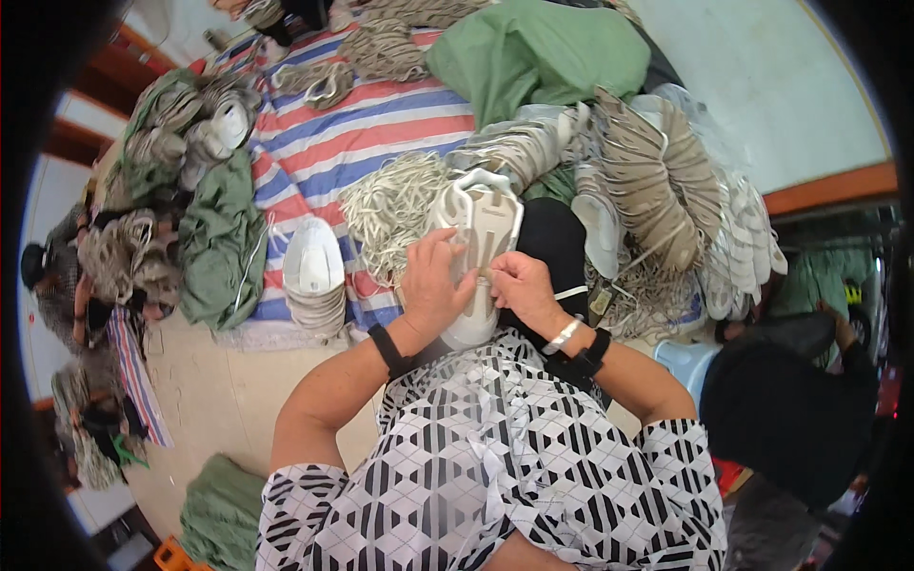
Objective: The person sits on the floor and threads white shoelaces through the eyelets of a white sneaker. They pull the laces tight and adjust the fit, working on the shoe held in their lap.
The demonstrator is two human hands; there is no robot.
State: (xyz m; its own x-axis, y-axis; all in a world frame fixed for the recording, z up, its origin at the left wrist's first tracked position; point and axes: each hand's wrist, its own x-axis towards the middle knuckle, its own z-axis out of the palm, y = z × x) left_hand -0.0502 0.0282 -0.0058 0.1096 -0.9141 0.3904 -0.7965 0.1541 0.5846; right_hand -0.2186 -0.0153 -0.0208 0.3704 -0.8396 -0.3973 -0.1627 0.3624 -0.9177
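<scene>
A white and beige shoe upper (488, 211) lies lengthwise over my lap, its padded collar pointing away from me. My left hand (434, 285) grips its left side with bent fingers, the thumb toward the middle. Over the centre strip, my right hand (526, 291) is closed in a pinch at the lacing area. Whatever sits between those fingertips is too small to make out. Just beyond my left hand lies a heap of cream shoelaces (392, 205).
Nested white uppers (314, 271) stand at left on a striped sheet (367, 119). Beige uppers (657, 176) pile up at right, below a green sack (543, 57). A light blue stool (684, 362) is at right. Other people work at far left and right.
</scene>
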